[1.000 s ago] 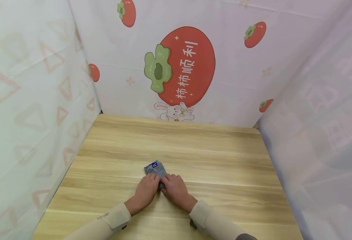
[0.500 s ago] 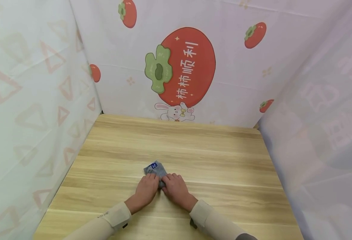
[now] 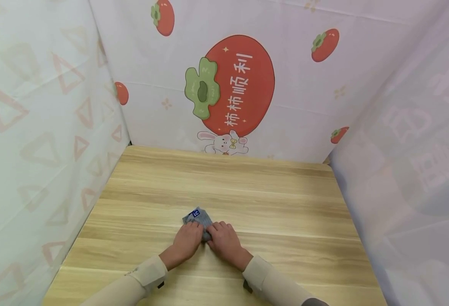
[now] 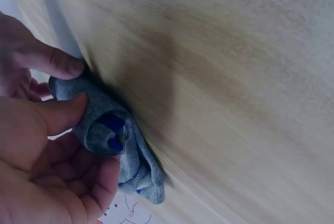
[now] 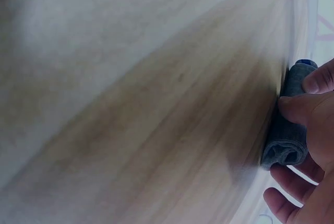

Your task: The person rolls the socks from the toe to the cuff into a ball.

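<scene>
Table (image 3: 270, 195) backs both your left hand (image 3: 187, 240) and right hand (image 3: 226, 242), set side by side so that each pinches the rolled part of the cloth (image 3: 205, 219) between thumb and fingers, presumably to hold the roll even and snug. That grey cloth lies on the table between your hands, its loose end reaching away from you past your fingers, seemingly left ungripped for slack, with its small blue label (image 3: 196, 213) facing up, uncovered.
</scene>
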`<control>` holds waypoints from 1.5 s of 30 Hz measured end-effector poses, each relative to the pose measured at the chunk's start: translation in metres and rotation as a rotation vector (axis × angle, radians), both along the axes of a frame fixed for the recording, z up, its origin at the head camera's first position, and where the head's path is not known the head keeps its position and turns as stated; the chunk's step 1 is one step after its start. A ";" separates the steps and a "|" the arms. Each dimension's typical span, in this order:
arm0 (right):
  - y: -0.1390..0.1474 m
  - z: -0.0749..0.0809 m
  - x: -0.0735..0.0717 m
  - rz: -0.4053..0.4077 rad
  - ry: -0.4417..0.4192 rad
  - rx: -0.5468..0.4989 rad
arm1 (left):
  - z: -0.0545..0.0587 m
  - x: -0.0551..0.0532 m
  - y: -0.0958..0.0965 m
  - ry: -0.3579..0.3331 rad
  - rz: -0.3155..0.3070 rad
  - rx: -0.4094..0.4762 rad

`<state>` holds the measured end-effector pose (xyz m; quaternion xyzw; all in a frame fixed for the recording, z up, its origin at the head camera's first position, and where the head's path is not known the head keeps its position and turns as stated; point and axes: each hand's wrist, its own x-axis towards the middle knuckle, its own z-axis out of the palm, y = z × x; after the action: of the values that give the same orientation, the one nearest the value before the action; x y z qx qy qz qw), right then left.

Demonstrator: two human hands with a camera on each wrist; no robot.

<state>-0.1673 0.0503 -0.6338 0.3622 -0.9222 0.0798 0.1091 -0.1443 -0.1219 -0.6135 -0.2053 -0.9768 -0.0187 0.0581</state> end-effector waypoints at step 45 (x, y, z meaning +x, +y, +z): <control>-0.004 0.009 -0.020 0.068 -0.175 0.092 | 0.009 -0.028 -0.006 -0.276 0.145 0.191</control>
<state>-0.1870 0.0465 -0.6247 0.3894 -0.9182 0.0724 0.0089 -0.1719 -0.1274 -0.6048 -0.1236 -0.9815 -0.1350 -0.0563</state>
